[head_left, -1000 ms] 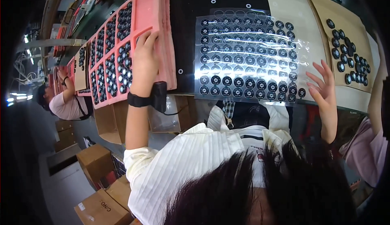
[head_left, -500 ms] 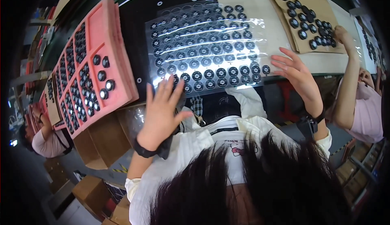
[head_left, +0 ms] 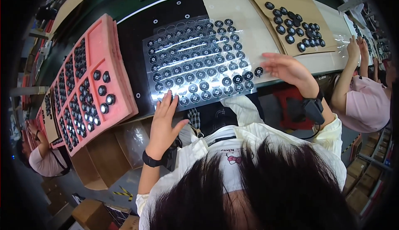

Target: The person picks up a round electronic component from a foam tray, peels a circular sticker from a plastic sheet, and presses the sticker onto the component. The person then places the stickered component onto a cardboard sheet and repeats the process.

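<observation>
A clear plastic sheet lies before me, covered in rows of round black stickers. My left hand is open, fingers spread, its fingertips over the sheet's near left corner. To the right of the sheet is my right hand, pointing left. A single round black sticker is at its fingertips, just beyond the sheet's right edge, and appears held there. The thumb's exact grip is hard to make out.
A pink foam tray with black round parts is at left. Brown cardboard carries more such parts at far right. Below the tray stands an open carton. Another person's arm is at right.
The view has shifted, so the sheet appears lower and further left. My right hand's fingers have drawn closer together, with the single sticker still at their tips. My left hand stays by the near left corner.
</observation>
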### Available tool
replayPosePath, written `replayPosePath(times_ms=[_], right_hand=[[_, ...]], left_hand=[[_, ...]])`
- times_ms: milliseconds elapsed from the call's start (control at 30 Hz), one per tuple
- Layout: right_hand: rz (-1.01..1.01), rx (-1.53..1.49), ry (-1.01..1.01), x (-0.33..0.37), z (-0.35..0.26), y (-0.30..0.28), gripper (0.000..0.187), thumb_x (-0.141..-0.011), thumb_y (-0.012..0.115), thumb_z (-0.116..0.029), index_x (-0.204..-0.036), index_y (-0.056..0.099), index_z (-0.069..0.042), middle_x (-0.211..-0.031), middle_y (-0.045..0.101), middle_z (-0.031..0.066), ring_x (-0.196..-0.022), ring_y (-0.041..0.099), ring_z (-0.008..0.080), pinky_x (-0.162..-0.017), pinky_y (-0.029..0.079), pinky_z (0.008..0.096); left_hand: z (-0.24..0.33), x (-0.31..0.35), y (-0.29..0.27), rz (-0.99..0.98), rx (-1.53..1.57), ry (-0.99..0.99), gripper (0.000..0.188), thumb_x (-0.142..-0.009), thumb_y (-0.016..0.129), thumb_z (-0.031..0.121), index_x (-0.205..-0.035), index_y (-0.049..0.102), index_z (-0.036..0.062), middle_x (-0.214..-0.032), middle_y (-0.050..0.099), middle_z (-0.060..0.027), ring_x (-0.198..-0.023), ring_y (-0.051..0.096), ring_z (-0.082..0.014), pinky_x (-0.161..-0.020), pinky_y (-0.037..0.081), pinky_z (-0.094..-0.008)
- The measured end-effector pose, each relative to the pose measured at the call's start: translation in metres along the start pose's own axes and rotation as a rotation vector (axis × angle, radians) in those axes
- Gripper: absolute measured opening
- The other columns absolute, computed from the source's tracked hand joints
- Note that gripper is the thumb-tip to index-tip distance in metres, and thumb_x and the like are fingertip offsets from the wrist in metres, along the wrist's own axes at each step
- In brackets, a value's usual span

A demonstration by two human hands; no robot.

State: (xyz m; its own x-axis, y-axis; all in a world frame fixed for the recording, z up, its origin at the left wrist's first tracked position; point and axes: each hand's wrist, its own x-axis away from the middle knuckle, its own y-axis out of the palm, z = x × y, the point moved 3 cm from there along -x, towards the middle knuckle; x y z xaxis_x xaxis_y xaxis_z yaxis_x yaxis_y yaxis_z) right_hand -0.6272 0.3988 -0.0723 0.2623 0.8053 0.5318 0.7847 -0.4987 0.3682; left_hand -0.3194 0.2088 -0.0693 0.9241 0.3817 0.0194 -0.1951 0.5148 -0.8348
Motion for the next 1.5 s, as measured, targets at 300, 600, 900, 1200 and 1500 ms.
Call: replayPosePath(times_ms=[300,600,900,1200,1500], right_hand=[[-0.086,0.162,0.067,-0.033,0.004,0.024,0.03,-0.081,0.05,-0.005,-0.11,0.048,0.002,-0.086,0.057,0.0082,-0.072,0.055,0.014,-0.062,0.047,0.0254],[-0.223,-0.019,0.029,-0.024,-0.013,0.042,0.031,-0.079,0.05,0.0,-0.11,0.048,0.005,-0.082,0.057,0.0084,-0.074,0.056,0.0129,-0.068,0.046,0.0242],[-0.18,0.598,-0.536,-0.019,-0.007,0.044,0.016,-0.07,0.056,0.005,-0.084,0.062,0.002,-0.095,0.058,0.0104,-0.086,0.056,0.0168,-0.075,0.045,0.0235],[0.002,0.777,-0.684,-0.019,0.021,0.04,0.013,-0.067,0.059,0.004,-0.078,0.063,0.001,-0.099,0.057,0.0116,-0.091,0.055,0.0184,-0.075,0.045,0.0255],[0.181,0.916,-0.759,-0.028,0.022,0.038,0.012,-0.073,0.054,0.001,-0.082,0.063,0.001,-0.084,0.062,0.0093,-0.076,0.058,0.0157,-0.069,0.046,0.0238]], left_hand=[[-0.045,0.006,-0.012,0.295,0.757,-0.258,0.042,-0.079,0.058,0.018,-0.113,0.044,-0.0023,-0.118,0.045,-0.0166,-0.107,0.047,-0.0264,-0.09,0.038,-0.0343],[-0.046,-0.026,-0.02,0.053,1.451,-0.47,0.025,-0.085,0.048,0.015,-0.101,0.05,-0.0034,-0.086,0.059,-0.0126,-0.08,0.058,-0.0194,-0.069,0.047,-0.027],[-0.033,-0.043,-0.036,0.269,0.457,0.028,0.012,-0.067,0.064,0.003,-0.078,0.062,0.0014,-0.082,0.059,-0.0092,-0.082,0.056,-0.0237,-0.071,0.044,-0.0291],[-0.021,-0.024,-0.015,0.265,0.145,0.243,0.018,-0.063,0.063,-0.001,-0.081,0.064,0.0037,-0.08,0.057,-0.0086,-0.075,0.051,-0.0228,-0.068,0.042,-0.0287],[-0.042,-0.036,-0.007,0.264,0.269,0.101,0.016,-0.064,0.06,-0.003,-0.078,0.064,0.004,-0.074,0.057,-0.0081,-0.071,0.054,-0.0214,-0.063,0.043,-0.0262]])
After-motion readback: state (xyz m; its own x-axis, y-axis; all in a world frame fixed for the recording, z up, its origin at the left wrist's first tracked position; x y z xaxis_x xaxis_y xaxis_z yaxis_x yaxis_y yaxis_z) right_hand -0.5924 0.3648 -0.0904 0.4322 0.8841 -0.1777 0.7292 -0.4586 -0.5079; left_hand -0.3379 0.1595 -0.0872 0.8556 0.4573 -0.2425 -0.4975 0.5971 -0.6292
